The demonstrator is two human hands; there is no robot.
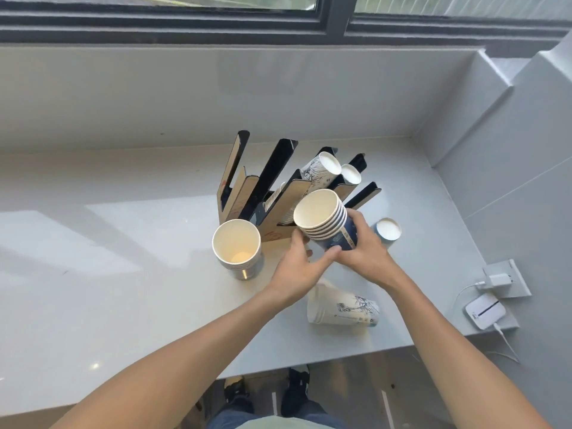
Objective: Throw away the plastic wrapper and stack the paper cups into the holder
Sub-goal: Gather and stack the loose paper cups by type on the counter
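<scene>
A stack of several blue paper cups (322, 216) is held tilted just in front of the slotted cup holder (272, 181), mouth facing me. My right hand (365, 249) grips its lower part from the right. My left hand (297, 267) touches the same stack from below left, thumb under it. White printed cups (323, 167) lie in the holder's right slots. Another stack (236, 246) stands upright left of my hands. A white stack (343, 308) lies on its side near the counter's front edge. I see no plastic wrapper.
The holder stands on a pale grey counter (123, 274) under a window. A single blue cup (387, 230) lies at the right. A charger and a small white device (486, 311) with cables sit at the counter's right corner. A wall rises on the right.
</scene>
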